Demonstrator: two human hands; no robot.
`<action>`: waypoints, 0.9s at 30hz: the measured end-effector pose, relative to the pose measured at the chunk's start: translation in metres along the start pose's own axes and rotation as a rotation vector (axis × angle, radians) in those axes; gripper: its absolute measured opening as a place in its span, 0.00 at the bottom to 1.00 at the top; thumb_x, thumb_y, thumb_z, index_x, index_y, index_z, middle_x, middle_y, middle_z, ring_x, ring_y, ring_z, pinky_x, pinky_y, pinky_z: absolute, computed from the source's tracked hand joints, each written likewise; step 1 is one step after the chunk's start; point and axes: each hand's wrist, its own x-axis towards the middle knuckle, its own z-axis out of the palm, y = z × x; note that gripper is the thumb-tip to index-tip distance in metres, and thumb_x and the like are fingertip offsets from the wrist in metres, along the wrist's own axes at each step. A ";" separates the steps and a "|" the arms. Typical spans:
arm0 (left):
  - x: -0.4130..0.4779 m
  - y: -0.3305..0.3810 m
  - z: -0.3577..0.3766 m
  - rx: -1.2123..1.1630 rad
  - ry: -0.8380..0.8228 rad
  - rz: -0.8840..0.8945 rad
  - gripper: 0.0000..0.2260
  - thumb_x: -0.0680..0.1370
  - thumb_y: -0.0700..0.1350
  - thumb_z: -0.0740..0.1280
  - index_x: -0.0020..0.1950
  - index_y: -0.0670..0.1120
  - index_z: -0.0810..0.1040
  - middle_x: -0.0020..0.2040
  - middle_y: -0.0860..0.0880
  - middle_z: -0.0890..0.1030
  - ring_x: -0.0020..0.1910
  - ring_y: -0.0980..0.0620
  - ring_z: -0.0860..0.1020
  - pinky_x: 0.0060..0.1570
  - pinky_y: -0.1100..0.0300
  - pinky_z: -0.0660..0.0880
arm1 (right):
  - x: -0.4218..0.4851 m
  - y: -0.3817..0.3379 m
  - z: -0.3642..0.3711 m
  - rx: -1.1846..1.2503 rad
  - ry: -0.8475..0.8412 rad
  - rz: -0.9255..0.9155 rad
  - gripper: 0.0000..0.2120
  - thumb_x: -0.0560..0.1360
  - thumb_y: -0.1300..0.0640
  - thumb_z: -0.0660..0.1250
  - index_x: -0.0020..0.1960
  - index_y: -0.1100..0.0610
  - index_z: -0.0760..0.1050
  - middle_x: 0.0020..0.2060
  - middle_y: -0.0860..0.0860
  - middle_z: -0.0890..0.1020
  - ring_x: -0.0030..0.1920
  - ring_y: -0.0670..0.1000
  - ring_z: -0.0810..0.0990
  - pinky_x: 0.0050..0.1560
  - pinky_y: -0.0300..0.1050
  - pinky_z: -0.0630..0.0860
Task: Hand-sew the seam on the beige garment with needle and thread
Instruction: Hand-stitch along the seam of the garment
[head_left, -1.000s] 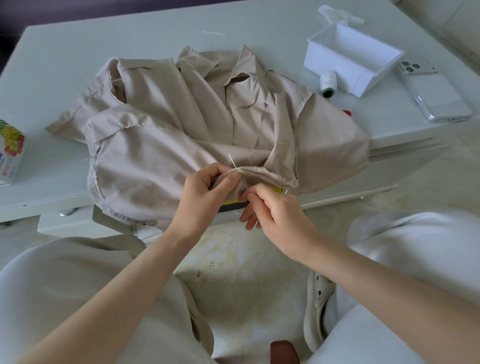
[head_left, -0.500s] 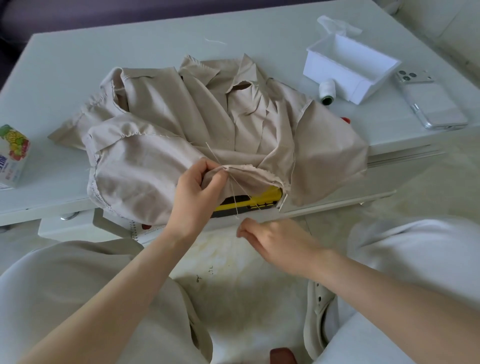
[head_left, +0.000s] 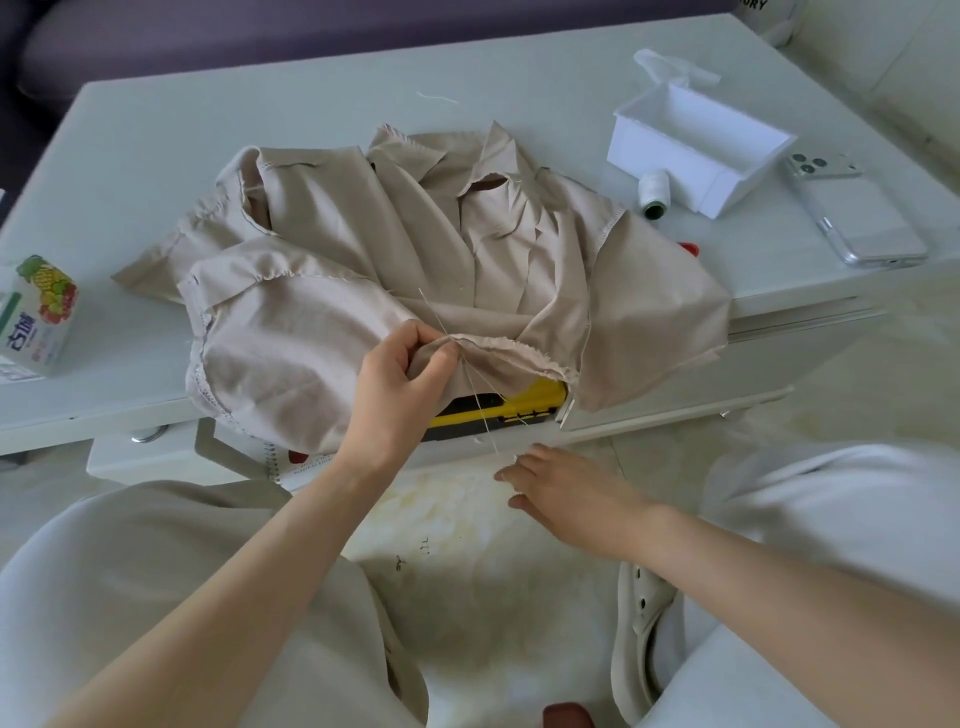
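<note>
- Head view shows the table (head_left: 156, 130) in front of me. A juice carton (head_left: 39, 312) sits at its far left, well away from my sewing, so I leave it alone.
- The beige garment (head_left: 311, 332) lies bunched up in the middle of the table. Its near edge hangs over the front of the table, close to me.
- My left hand (head_left: 400, 384) pinches the rough seam edge (head_left: 509, 345) between thumb and fingers, right where the thread comes out. I think I should hold tight here, so the cloth does not bunch up when I pull.
- A thin line sticks up from the cloth just above that hand. I cannot tell if it is a loose thread tail or the needle.
- The thread (head_left: 482, 415) runs from my pinch down and to the right. It passes in front of a yellow box (head_left: 524, 402) that peeks out from under the cloth.
- My right hand (head_left: 566, 488) is low, below the table edge. Its fingertips are pressed together on the far end of the thread. The needle is too small for me to see there.
- I think the best pull is slow and straight, until the stitch lies flat. A hard tug could pucker the seam or snap the thread.
- A thread spool (head_left: 653, 192), a white tray (head_left: 696, 140) and a phone (head_left: 857, 213) sit at the far right, well away from my hands.
</note>
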 end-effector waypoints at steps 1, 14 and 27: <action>0.000 -0.001 0.000 0.007 -0.004 -0.001 0.09 0.78 0.41 0.64 0.38 0.48 0.74 0.27 0.60 0.73 0.30 0.59 0.70 0.30 0.67 0.68 | 0.000 0.001 -0.005 0.027 0.044 0.002 0.21 0.83 0.49 0.50 0.73 0.55 0.62 0.65 0.50 0.72 0.66 0.49 0.66 0.63 0.40 0.63; -0.004 -0.005 0.008 0.098 -0.128 0.066 0.07 0.77 0.38 0.65 0.39 0.45 0.76 0.27 0.60 0.74 0.29 0.62 0.70 0.31 0.73 0.66 | 0.003 -0.002 -0.078 0.270 0.944 0.148 0.14 0.79 0.53 0.57 0.50 0.58 0.79 0.39 0.44 0.74 0.37 0.36 0.65 0.38 0.30 0.65; -0.008 -0.007 0.010 0.127 -0.236 0.096 0.03 0.75 0.39 0.67 0.42 0.42 0.79 0.33 0.46 0.79 0.29 0.59 0.69 0.29 0.72 0.66 | 0.022 -0.019 -0.107 0.718 0.679 0.321 0.09 0.77 0.57 0.65 0.45 0.55 0.84 0.38 0.46 0.79 0.37 0.42 0.75 0.37 0.31 0.69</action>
